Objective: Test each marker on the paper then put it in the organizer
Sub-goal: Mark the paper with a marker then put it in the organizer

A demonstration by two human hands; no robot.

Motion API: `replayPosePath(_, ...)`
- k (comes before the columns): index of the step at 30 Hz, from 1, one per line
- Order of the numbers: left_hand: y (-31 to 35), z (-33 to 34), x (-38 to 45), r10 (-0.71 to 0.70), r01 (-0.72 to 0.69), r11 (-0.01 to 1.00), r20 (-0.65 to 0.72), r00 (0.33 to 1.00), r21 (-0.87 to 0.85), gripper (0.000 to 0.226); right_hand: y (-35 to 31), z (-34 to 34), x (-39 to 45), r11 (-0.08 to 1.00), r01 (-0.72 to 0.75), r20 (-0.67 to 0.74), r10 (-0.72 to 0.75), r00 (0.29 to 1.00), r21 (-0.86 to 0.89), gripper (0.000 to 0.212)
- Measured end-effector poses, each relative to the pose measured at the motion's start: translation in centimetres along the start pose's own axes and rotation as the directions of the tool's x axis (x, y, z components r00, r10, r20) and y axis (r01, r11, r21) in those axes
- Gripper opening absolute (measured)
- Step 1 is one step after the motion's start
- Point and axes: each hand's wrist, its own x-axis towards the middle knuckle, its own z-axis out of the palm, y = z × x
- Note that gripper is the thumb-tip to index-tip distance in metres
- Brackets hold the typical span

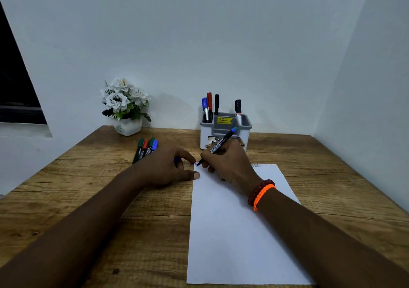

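My right hand (228,161) grips a black marker with a blue end (221,144), its tip on the top left corner of the white paper (234,232), where a small blue mark shows. My left hand (170,166) rests at the paper's left edge, thumb on the sheet, fingers curled round a blue cap (177,159). Several capped markers (145,149) lie in a row on the table left of that hand. The grey and white organizer (225,130) stands behind the paper and holds several upright markers (210,107).
A white pot of white artificial flowers (126,108) stands at the back left of the wooden table (110,199). Walls close in behind and on the right. A dark window sits far left.
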Motion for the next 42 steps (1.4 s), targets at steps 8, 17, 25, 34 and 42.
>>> replayPosePath(8,-0.18,0.07,0.05,-0.001,0.001,1.000,-0.004,1.000,-0.003,0.051,0.01,0.05,0.03,1.000,0.001,0.016,-0.001,1.000,0.012,0.017)
replayPosePath(17,-0.19,0.06,0.06,0.004,-0.004,1.000,-0.002,1.000,-0.007,0.051,-0.09,0.06,-0.05,1.000,0.020,0.026,-0.020,0.999,0.000,0.019)
replayPosePath(25,-0.38,0.07,0.20,0.013,-0.013,1.000,-0.008,1.000,-0.007,0.051,0.02,0.16,0.22,1.000,0.011,0.014,-0.010,1.000,-0.019,0.018)
replayPosePath(34,-0.74,0.25,0.40,0.005,-0.006,1.000,-0.009,1.000,-0.014,0.052,0.12,0.17,0.09,1.000,0.009,-0.005,-0.009,1.000,-0.027,0.019)
replayPosePath(42,-0.65,0.24,0.33,-0.011,0.011,1.000,-0.006,1.000,-0.028,0.052,0.10,0.21,0.23,0.999,-0.004,-0.024,0.003,1.000,-0.035,0.019)
